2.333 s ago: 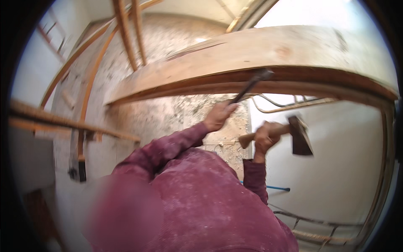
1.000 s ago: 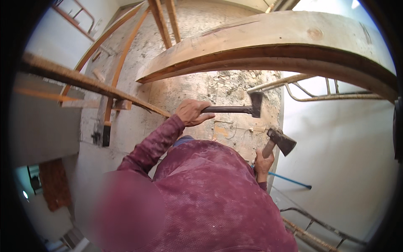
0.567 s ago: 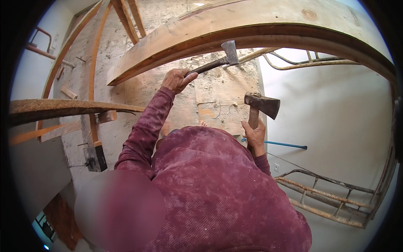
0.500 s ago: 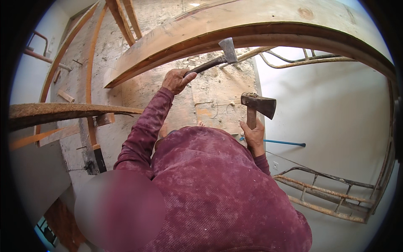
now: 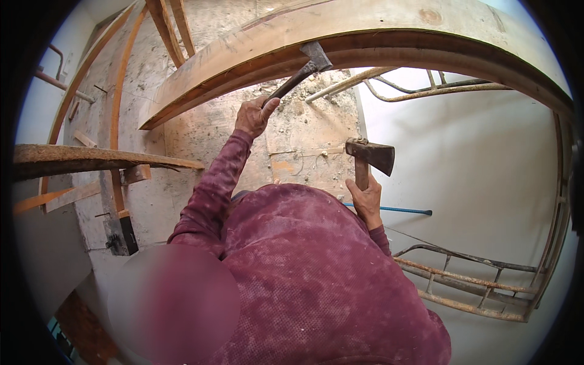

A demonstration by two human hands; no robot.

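Note:
My left hand (image 5: 251, 118) is closed round the dark handle of a hatchet (image 5: 295, 79). Its grey metal head overlaps the lower edge of a long wooden beam (image 5: 365, 23) at the top; whether the two touch I cannot tell. Over on the right, my right hand (image 5: 366, 199) grips the short wooden handle of a second hatchet (image 5: 376, 156). That one stands upright, its dark, worn blade pointing right. The lower part of its handle is hidden behind the hand.
Dusty plywood boards (image 5: 213, 143) with debris lie below. A rough plank (image 5: 91, 159) juts in from the left, near several upright timbers (image 5: 118, 91). Rusty metal scaffold frames (image 5: 474, 281) stand at the right beside a white wall (image 5: 468, 158). A blue rod (image 5: 404, 210) shows past my right hand.
The left hatchet's head has swung up and left against the view of the beam, and its handle is steeper. The right hatchet keeps nearly the same place. The surroundings have shifted slightly left.

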